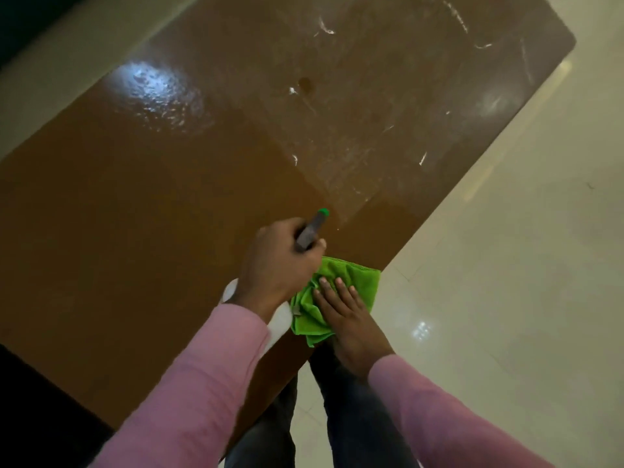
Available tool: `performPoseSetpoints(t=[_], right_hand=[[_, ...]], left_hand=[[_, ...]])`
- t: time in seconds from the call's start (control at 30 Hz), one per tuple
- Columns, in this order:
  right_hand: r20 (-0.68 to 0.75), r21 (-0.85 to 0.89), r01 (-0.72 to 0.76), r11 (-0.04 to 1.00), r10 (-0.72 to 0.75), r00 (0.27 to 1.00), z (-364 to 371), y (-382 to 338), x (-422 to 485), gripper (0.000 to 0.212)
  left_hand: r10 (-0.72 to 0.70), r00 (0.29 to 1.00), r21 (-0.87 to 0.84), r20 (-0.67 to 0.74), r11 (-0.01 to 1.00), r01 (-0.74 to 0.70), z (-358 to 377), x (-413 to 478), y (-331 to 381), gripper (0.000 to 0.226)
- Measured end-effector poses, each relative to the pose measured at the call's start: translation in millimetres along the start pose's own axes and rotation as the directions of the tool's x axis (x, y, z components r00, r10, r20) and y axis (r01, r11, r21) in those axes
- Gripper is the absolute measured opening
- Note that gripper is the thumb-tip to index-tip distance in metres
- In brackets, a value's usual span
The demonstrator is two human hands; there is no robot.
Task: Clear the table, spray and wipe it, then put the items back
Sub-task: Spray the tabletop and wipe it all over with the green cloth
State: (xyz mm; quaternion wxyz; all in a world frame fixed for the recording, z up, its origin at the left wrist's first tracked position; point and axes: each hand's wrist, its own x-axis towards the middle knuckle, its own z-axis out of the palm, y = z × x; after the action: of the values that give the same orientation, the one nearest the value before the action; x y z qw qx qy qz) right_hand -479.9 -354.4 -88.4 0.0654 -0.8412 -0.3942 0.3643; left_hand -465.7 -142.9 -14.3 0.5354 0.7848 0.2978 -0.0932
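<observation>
Presently: bottle in the left hand, cloth under the right

Obs. 1. The person stands at the near right edge of a brown table [135,204]. Both arms are in pink sleeves [202,366]. Dark trousers [354,420] show below the table's edge.

Obs. 2. Left hand [280,265]: the fingers are curled round the neck of a spray bottle [310,231]. Its grey head, tipped with a green nozzle, points away from the person and out across the tabletop. Part of the white body shows beneath the wrist. The bottle is over the table near that edge. Whether its base touches the surface I cannot tell.

Obs. 3. Right hand [347,315]: palm down, fingers straight and slightly spread, pressing flat on a green cloth [354,276]. It grips nothing.

Obs. 4. The cloth lies bunched on the table, right at the edge and just beside the left hand. Its near corner reaches the table's edge.

Obs. 5. The tabletop has a wet sheen. A bright patch of reflected light sits toward the far left. Thin white streaks and smears are scattered over the far right half, with a small dark spot among them near the middle.

Obs. 6. A floor [506,265] of pale glossy tiles lies to the right of the table, with a small glint of light not far from the right hand.
</observation>
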Motion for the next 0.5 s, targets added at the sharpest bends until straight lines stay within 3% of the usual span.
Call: performPoseSetpoints(t=[0.1, 0.27, 0.37, 0.5], right_hand=[[-0.043, 0.046, -0.076, 0.996, 0.078, 0.996, 10, -13, -1, 0.082], [-0.073, 0.072, -0.111, 0.991, 0.116, 0.991, 18, -16, 3, 0.076], [-0.085, 0.089, -0.087, 0.992, 0.095, 0.992, 17, -13, 2, 0.071], [-0.097, 0.107, -0.061, 0.992, 0.072, 0.993, 16, -7, 3, 0.072]], left_hand=[[0.105, 0.994, 0.145, 0.023, 0.984, -0.108, 24, 19, 29, 0.024], [0.088, 0.996, 0.264, -0.019, 0.961, -0.080, 36, 34, 28, 0.030], [0.051, 0.999, 0.275, 0.009, 0.960, -0.051, 30, 37, 20, 0.031], [-0.002, 0.998, 0.232, -0.067, 0.973, 0.017, 18, 36, 8, 0.036]])
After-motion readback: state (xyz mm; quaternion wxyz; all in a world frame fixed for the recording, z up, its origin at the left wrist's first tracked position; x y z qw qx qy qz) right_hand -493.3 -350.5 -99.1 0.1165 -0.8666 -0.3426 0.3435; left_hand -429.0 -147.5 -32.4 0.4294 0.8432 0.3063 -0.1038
